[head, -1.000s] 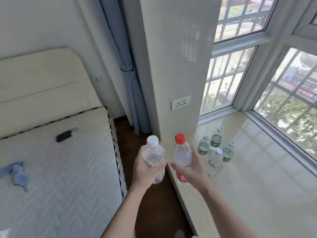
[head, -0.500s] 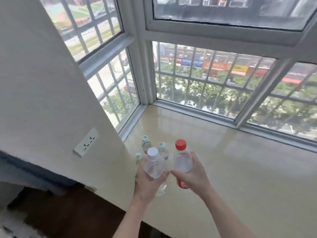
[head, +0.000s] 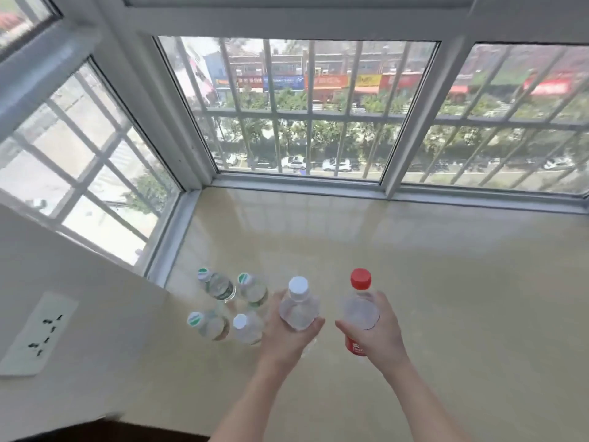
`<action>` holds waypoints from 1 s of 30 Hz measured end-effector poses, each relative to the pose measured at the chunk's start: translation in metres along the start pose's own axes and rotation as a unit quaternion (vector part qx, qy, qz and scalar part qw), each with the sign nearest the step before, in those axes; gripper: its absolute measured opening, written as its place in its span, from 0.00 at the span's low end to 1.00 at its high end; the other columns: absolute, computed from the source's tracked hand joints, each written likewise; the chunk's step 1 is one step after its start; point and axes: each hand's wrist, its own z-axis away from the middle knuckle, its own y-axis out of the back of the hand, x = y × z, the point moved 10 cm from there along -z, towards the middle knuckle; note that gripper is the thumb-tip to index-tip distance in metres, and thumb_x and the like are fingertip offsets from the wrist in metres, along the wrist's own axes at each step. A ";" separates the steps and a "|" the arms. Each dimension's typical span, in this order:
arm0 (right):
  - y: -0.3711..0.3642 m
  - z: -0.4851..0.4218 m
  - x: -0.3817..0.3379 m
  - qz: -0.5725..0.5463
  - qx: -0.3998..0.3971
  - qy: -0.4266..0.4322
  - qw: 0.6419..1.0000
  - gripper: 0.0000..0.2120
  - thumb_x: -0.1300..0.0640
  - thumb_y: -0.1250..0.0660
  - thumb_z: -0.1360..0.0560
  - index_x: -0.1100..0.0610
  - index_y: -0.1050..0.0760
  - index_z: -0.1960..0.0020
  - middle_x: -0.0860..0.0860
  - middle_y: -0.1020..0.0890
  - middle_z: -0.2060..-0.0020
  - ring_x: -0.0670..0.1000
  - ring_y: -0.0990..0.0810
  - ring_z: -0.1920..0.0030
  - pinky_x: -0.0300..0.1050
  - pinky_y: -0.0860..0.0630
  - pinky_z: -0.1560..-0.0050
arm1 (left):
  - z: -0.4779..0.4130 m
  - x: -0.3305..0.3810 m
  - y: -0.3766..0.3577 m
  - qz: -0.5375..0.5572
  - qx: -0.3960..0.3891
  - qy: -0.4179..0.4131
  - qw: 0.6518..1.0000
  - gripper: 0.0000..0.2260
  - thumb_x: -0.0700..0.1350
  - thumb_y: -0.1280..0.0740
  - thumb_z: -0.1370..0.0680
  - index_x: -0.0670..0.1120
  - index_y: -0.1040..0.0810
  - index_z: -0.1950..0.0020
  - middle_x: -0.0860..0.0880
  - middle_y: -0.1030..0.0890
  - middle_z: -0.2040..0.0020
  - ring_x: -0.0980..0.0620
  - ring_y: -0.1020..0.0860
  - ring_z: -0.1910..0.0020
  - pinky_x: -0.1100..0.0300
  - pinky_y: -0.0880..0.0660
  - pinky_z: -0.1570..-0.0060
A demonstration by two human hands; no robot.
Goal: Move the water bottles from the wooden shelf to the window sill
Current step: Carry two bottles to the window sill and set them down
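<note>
My left hand (head: 287,338) grips a clear white-capped bottle (head: 299,306) upright over the beige window sill (head: 446,298). My right hand (head: 379,333) grips a clear red-capped bottle (head: 359,306) with a red label, a little to the right of the other one. Both bottles are held above the sill's left part. Several small bottles (head: 229,309) stand grouped on the sill just left of my left hand, some with green-and-white caps, one with a white cap. The wooden shelf is out of view.
White-framed barred windows (head: 302,106) close the sill at the back and on the left. A wall with a white power socket (head: 38,333) is at the lower left. The sill's near edge (head: 153,427) drops to dark floor at the bottom left.
The view has swung from the bed and wall round to the window sill. Both hands, each with its bottle, have moved out over the sill beside the standing bottles and spread slightly apart.
</note>
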 end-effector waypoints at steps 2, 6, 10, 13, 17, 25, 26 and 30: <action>-0.011 -0.015 0.026 -0.009 -0.025 -0.020 0.999 0.24 0.64 0.21 0.35 0.46 0.28 0.47 0.51 0.22 0.62 0.54 0.26 0.67 0.37 0.27 0.71 | -0.016 -0.020 -0.009 -0.003 0.009 0.006 1.000 0.27 0.55 0.22 0.39 0.53 0.26 0.44 0.53 0.18 0.49 0.53 0.20 0.47 0.54 0.23 0.48; -0.025 -0.046 0.078 0.001 -0.035 -0.047 0.998 0.26 0.51 0.20 0.39 0.44 0.30 0.47 0.50 0.21 0.56 0.55 0.23 0.62 0.50 0.24 0.63 | -0.049 -0.061 -0.024 0.019 0.029 0.033 0.999 0.29 0.52 0.21 0.39 0.50 0.26 0.41 0.51 0.17 0.49 0.51 0.19 0.47 0.57 0.22 0.49; -0.047 -0.077 0.109 0.012 -0.046 -0.036 0.998 0.31 0.48 0.20 0.40 0.48 0.30 0.42 0.51 0.21 0.54 0.60 0.21 0.55 0.63 0.21 0.53 | -0.084 -0.094 -0.032 0.027 0.045 0.032 0.998 0.28 0.49 0.20 0.37 0.50 0.27 0.41 0.52 0.18 0.49 0.55 0.20 0.49 0.63 0.24 0.51; -0.062 -0.090 0.123 0.001 -0.051 -0.028 0.998 0.27 0.49 0.20 0.40 0.46 0.28 0.45 0.45 0.21 0.55 0.56 0.20 0.52 0.61 0.20 0.51 | -0.103 -0.107 -0.034 0.008 0.056 0.019 0.998 0.28 0.51 0.21 0.38 0.53 0.27 0.42 0.54 0.20 0.48 0.56 0.21 0.47 0.60 0.25 0.48; -0.075 -0.094 0.133 0.004 -0.058 -0.031 0.998 0.25 0.51 0.20 0.40 0.45 0.28 0.48 0.40 0.21 0.58 0.47 0.21 0.57 0.49 0.22 0.55 | -0.119 -0.119 -0.037 0.002 0.062 0.009 0.998 0.29 0.53 0.22 0.41 0.58 0.27 0.42 0.55 0.20 0.47 0.54 0.21 0.45 0.55 0.23 0.44; -0.075 -0.090 0.144 0.034 -0.051 -0.024 0.998 0.29 0.58 0.19 0.38 0.44 0.27 0.43 0.43 0.18 0.53 0.49 0.18 0.52 0.57 0.20 0.49 | -0.126 -0.129 -0.049 -0.014 0.024 -0.014 1.000 0.29 0.48 0.20 0.39 0.63 0.27 0.42 0.60 0.20 0.44 0.58 0.22 0.43 0.58 0.25 0.44; -0.074 -0.090 0.144 0.049 -0.048 -0.023 0.997 0.29 0.58 0.18 0.39 0.43 0.27 0.44 0.41 0.18 0.53 0.47 0.19 0.53 0.53 0.20 0.50 | -0.127 -0.130 -0.050 -0.013 0.026 -0.016 0.999 0.29 0.48 0.20 0.39 0.63 0.27 0.42 0.59 0.20 0.44 0.57 0.21 0.43 0.54 0.24 0.42; -0.072 -0.085 0.144 0.083 -0.054 -0.014 0.995 0.30 0.58 0.18 0.40 0.41 0.28 0.45 0.37 0.19 0.51 0.44 0.19 0.52 0.44 0.21 0.51 | -0.130 -0.131 -0.047 -0.017 0.045 -0.022 0.999 0.29 0.52 0.21 0.40 0.67 0.29 0.44 0.59 0.20 0.46 0.55 0.21 0.44 0.48 0.24 0.42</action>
